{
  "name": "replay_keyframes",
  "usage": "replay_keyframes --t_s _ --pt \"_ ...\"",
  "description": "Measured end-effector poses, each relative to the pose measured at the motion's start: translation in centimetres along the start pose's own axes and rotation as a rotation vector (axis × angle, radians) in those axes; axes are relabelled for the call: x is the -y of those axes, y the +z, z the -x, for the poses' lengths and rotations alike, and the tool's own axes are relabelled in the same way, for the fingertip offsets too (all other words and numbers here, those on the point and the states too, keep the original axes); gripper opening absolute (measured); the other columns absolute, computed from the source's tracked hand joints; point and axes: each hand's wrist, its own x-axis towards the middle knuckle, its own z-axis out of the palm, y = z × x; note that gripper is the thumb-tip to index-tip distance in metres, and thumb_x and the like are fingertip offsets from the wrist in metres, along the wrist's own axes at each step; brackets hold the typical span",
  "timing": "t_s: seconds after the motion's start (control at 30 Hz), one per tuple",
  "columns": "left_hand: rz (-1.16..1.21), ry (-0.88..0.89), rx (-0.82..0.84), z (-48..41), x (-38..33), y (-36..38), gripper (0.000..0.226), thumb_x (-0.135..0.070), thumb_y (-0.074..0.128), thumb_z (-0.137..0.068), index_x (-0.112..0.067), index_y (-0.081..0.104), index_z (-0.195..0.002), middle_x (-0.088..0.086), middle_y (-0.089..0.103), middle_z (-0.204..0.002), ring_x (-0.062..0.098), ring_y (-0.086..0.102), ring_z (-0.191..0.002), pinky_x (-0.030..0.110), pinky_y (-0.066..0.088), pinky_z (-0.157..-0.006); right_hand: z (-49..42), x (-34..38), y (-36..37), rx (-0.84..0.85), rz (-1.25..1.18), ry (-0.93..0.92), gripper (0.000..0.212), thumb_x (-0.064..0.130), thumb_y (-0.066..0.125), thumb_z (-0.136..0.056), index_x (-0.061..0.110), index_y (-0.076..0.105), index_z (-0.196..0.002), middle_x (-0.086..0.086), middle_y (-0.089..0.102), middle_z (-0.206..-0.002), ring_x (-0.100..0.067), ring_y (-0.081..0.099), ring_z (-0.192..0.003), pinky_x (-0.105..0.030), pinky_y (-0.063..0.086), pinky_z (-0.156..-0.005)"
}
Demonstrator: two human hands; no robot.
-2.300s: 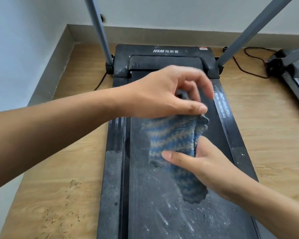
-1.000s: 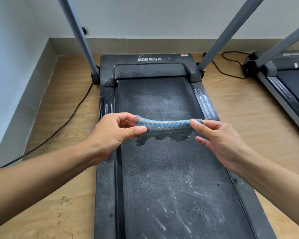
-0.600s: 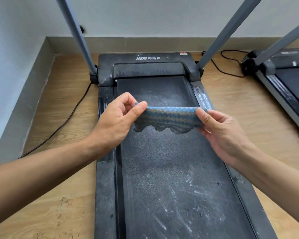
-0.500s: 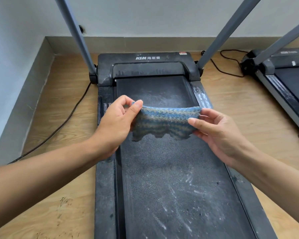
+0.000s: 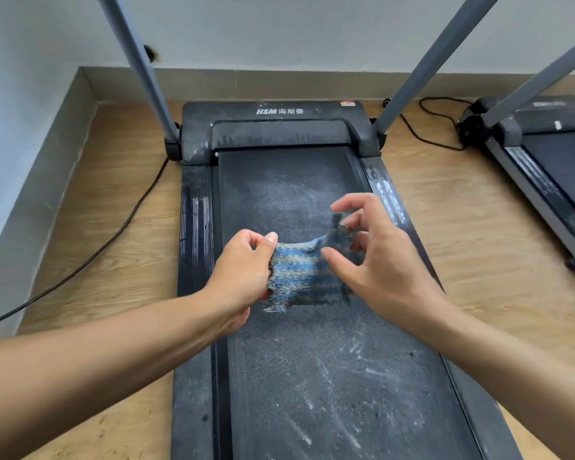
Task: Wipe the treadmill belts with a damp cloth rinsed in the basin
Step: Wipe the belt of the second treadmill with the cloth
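Your left hand [image 5: 243,272] pinches the left edge of the cloth [image 5: 294,272], with the thumb on top and the fingers curled under it. Your right hand [image 5: 379,260] takes the right end. Its thumb sits in front of the cloth, the middle fingers curl behind it, and the index finger sticks out loose above. That end is motion-blurred, so you can't read the exact hold, but the cloth bunches up into those fingers.

The cloth is blue with grey stripes and fuzzy. It hangs crumpled between your hands in the air and does not touch anything below. It is over the middle of the belt [image 5: 316,386], roughly halfway between the left and right edges and a bit toward the far end.

The belt is black and dusty, with white streaks and smears toward the near end and a paler dust patch toward the far end. The side rails are dusty too, and the right rail [image 5: 384,187] shows white marks. The treadmill hood [image 5: 279,127] at the far end carries a white logo. Two grey posts [image 5: 136,68] rise from the far corners.

A second treadmill [image 5: 555,161] stands well apart on the right. A black cable [image 5: 113,234] runs along the wooden floor [image 5: 113,180] left of the treadmill, and another cable [image 5: 425,127] loops by the far right corner. A grey wall [image 5: 279,28] stands behind.
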Motion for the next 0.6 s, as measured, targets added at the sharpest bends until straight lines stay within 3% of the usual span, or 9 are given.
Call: replay_keyframes --t_s 0.07,0.13,0.23,0.3,0.37,0.4,0.47,0.53,0.6 --pt "0.067 -0.005 0.029 0.4 -0.6 0.8 0.024 -0.038 0.053 -0.109 -0.017 0.055 -0.097 0.009 0.058 -0.084 0.019 0.052 -0.065 0.03 0.045 -0.054 0.1 2.3 -0.1 0.085 -0.062 -0.081 0.048 0.025 0.079 -0.091 0.036 0.049 -0.127 0.01 0.062 -0.097 -0.014 0.065 -0.073 -0.024 0.053 -0.062" --pt "0.175 -0.03 0.072 0.5 -1.2 1.2 0.024 -0.036 0.049 -0.111 -0.017 0.055 -0.098 0.011 0.064 -0.09 0.022 0.062 -0.069 0.03 0.052 -0.053 -0.5 3.0 -0.7 0.097 -0.195 -0.087 0.033 0.024 0.072 -0.097 0.032 0.054 -0.123 0.004 0.066 -0.094 -0.021 0.069 -0.071 -0.034 0.058 -0.055" --pt "0.339 -0.128 0.144 0.6 -1.9 0.8 0.036 -0.051 0.043 -0.11 -0.017 0.053 -0.106 0.017 0.07 -0.102 0.029 0.067 -0.08 0.032 0.056 -0.055 -1.9 1.0 -1.7 -0.006 -0.313 0.081 0.017 0.026 0.071 -0.095 0.031 0.062 -0.109 -0.003 0.071 -0.093 -0.021 0.072 -0.077 -0.043 0.06 -0.062" --pt "0.352 -0.151 0.192 0.9 -2.1 0.6 0.042 -0.06 0.053 -0.102 -0.018 0.052 -0.106 0.014 0.071 -0.102 0.027 0.067 -0.079 0.029 0.053 -0.052 -2.4 -1.2 -1.8 0.059 -0.316 0.298 0.037 0.051 0.078 -0.08 0.036 0.064 -0.111 0.004 0.073 -0.101 -0.017 0.073 -0.092 -0.047 0.061 -0.083" --pt "0.327 -0.123 0.212 1.3 -2.3 0.6 0.039 -0.045 0.073 -0.094 -0.016 0.052 -0.109 0.013 0.073 -0.103 0.023 0.071 -0.074 0.029 0.054 -0.049 -1.8 -2.6 -0.8 0.263 -0.419 0.519 0.068 0.069 0.085 -0.066 0.035 0.064 -0.121 0.007 0.073 -0.119 -0.017 0.072 -0.11 -0.046 0.06 -0.094" --pt "0.322 -0.103 0.201 1.4 -2.2 0.7 0.04 -0.033 0.079 -0.091 -0.015 0.052 -0.113 0.013 0.074 -0.105 0.021 0.073 -0.072 0.03 0.054 -0.049 -1.3 -3.0 -0.2 0.349 -0.526 0.598 0.073 0.066 0.089 -0.067 0.029 0.066 -0.125 0.002 0.073 -0.126 -0.021 0.07 -0.117 -0.044 0.06 -0.095" --pt "0.307 -0.059 0.149 1.4 -2.0 0.8 0.042 -0.017 0.082 -0.089 -0.014 0.051 -0.119 0.011 0.077 -0.108 0.018 0.075 -0.073 0.03 0.055 -0.05 -0.2 -3.2 1.2 0.415 -0.714 0.631 0.061 0.045 0.09 -0.077 0.016 0.068 -0.126 -0.005 0.074 -0.127 -0.024 0.071 -0.118 -0.04 0.059 -0.094" --pt "0.278 -0.014 0.098 1.1 -1.7 0.9 0.041 -0.013 0.081 -0.091 -0.017 0.054 -0.122 0.008 0.078 -0.108 0.015 0.076 -0.076 0.029 0.056 -0.052 0.6 -3.3 2.3 0.372 -0.789 0.601 0.044 0.027 0.083 -0.086 0.007 0.07 -0.123 -0.008 0.077 -0.121 -0.021 0.073 -0.107 -0.035 0.057 -0.088" --pt "0.241 0.016 0.088 0.8 -0.8 0.8 0.038 -0.013 0.08 -0.092 -0.018 0.056 -0.121 0.007 0.079 -0.108 0.015 0.076 -0.08 0.031 0.059 -0.058 1.1 -3.6 3.0 0.315 -0.779 0.569 0.03 0.022 0.078 -0.092 0.007 0.074 -0.117 -0.01 0.077 -0.113 -0.021 0.07 -0.098 -0.034 0.056 -0.085"
